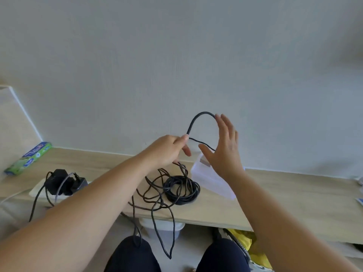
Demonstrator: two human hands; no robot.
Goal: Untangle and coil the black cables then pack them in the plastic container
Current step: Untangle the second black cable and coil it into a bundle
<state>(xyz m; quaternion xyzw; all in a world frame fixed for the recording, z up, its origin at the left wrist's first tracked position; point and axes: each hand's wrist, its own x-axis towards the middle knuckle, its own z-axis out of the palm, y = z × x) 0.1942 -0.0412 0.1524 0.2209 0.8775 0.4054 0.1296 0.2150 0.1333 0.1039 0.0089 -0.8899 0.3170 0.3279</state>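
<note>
On my feed the left hand (167, 150) sits at centre frame, its thumb and forefinger pinched tight on a black cable (193, 122). From that pinch the cable arches up and to the right, and its top meets the fingertips of the right hand (224, 148). That hand is raised with palm spread and fingers straight, gripping nothing. A thinner black strand leaves the pinch and passes behind that palm.

Below the left hand, cable drops into a loose tangle (155, 193) on the wooden table (294, 195). Some strands spill over the near edge toward the person's knees at the bottom of the frame. Just right of the tangle, touching it, lies a coiled bundle (182, 191) of black cable. The translucent plastic container (208, 179) stands on the table right of the coil, partly hidden by the right forearm.

At left I see a white power strip (36, 190) carrying black adapters. Farther up and left, a green and blue box (29, 157) lies against the wall.
</note>
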